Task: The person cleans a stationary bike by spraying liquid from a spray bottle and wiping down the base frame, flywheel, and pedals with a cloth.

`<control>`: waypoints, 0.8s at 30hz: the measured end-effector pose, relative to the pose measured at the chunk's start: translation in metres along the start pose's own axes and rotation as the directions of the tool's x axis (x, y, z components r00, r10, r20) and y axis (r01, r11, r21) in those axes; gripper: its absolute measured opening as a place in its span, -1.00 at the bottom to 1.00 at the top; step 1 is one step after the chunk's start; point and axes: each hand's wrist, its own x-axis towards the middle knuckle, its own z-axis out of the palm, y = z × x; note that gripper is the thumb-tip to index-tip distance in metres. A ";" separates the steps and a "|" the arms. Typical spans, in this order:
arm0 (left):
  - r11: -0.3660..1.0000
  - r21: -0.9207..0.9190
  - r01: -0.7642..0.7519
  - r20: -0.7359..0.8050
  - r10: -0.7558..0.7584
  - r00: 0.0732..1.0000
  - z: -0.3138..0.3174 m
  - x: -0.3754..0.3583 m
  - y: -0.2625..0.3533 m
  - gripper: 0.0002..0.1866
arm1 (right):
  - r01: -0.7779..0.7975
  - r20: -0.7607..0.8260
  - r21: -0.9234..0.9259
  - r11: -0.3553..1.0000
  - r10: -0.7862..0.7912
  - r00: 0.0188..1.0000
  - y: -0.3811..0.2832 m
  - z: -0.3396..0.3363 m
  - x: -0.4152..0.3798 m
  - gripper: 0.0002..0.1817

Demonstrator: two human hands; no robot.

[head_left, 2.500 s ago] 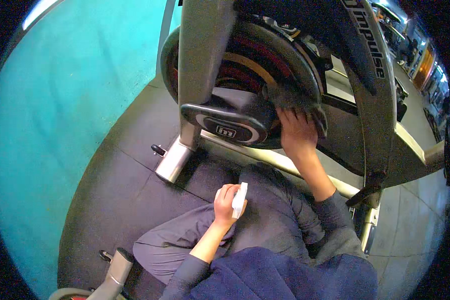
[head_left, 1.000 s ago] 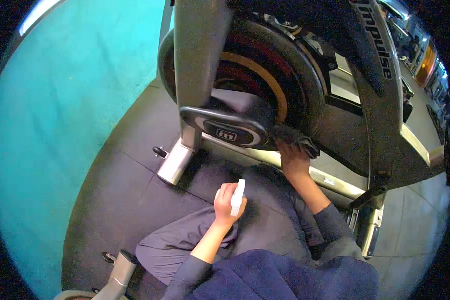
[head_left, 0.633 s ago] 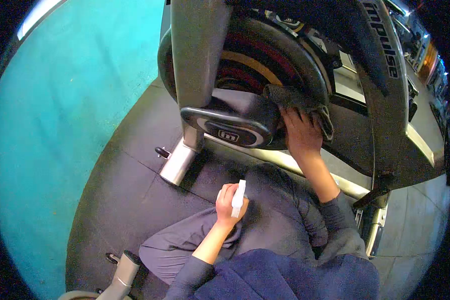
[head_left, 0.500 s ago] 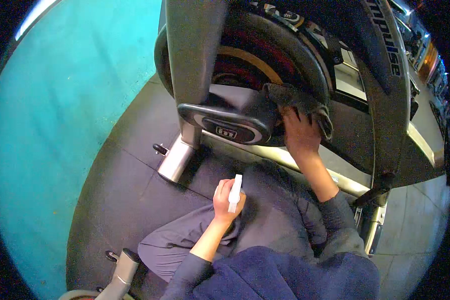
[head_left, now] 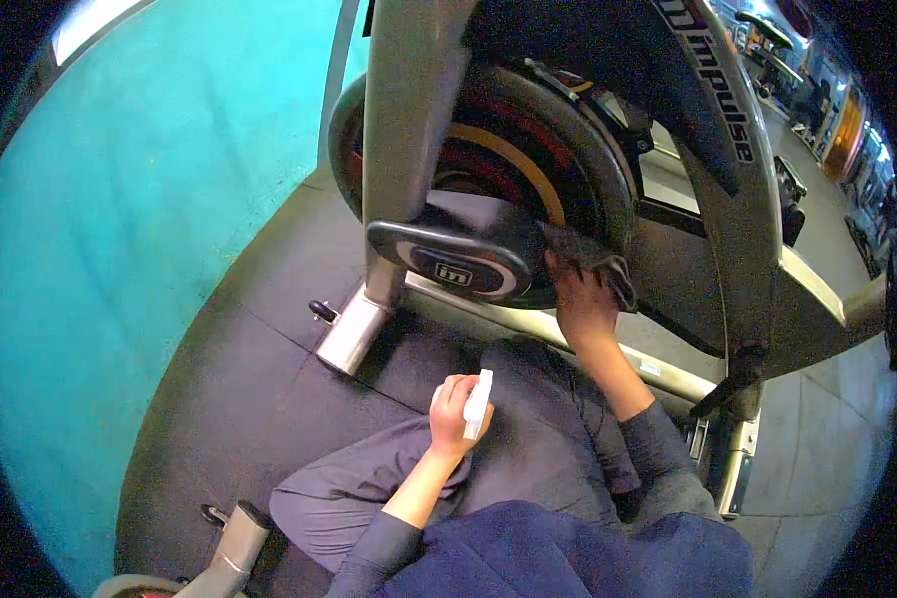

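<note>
An exercise bike stands in front of me, with its dark flywheel (head_left: 528, 149) behind the front frame post and a black cover (head_left: 453, 264) low down. My right hand (head_left: 586, 307) is closed on a dark cloth (head_left: 608, 271), which lies against the flywheel's lower right side, beside the end of the cover. My left hand (head_left: 452, 414), closed above my lap, grips a white spray bottle (head_left: 478, 404); only its narrow white top shows clearly, and the rest is hidden by the hand and the angle.
A metal base bar (head_left: 528, 321) runs under the bike, with a front foot (head_left: 354, 334) and a small wheel at the left. Part of another machine (head_left: 234, 548) stands at lower left. A teal wall (head_left: 140, 219) rises on the left; more gym equipment is at upper right.
My right hand and the cloth have moved slightly down along the flywheel's side. The left hand still holds the spray bottle, turned a little. The view has shifted slightly.
</note>
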 end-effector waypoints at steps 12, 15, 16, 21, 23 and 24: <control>0.999 0.047 0.000 0.009 0.000 1.000 0.003 0.000 -0.004 -0.57 | -0.085 -0.073 0.014 0.996 0.086 0.994 -0.009 -0.005 0.035 -0.44; 0.999 0.036 0.035 -0.016 -0.034 0.999 0.003 0.001 -0.002 -0.58 | -0.057 -0.066 -0.079 0.995 0.052 0.996 -0.003 0.026 0.003 -0.51; 0.999 0.025 0.038 -0.011 -0.038 0.999 0.000 0.004 0.001 -0.58 | -0.056 -0.062 -0.083 0.995 0.051 0.997 -0.003 0.033 -0.009 -0.51; 1.000 0.014 0.020 -0.023 -0.020 1.000 0.000 0.001 -0.001 -0.59 | -0.102 0.420 -0.027 0.994 0.103 0.901 -0.015 0.035 -0.031 -0.51; 1.000 0.014 0.026 -0.016 -0.026 1.000 -0.001 0.000 0.000 -0.59 | -0.004 0.227 0.044 0.999 -0.006 0.974 -0.016 0.056 -0.045 -0.52; 1.000 0.018 0.026 -0.033 -0.025 0.999 -0.002 0.000 0.002 -0.59 | 0.100 0.028 0.092 0.991 -0.103 0.994 -0.017 0.062 -0.052 -0.54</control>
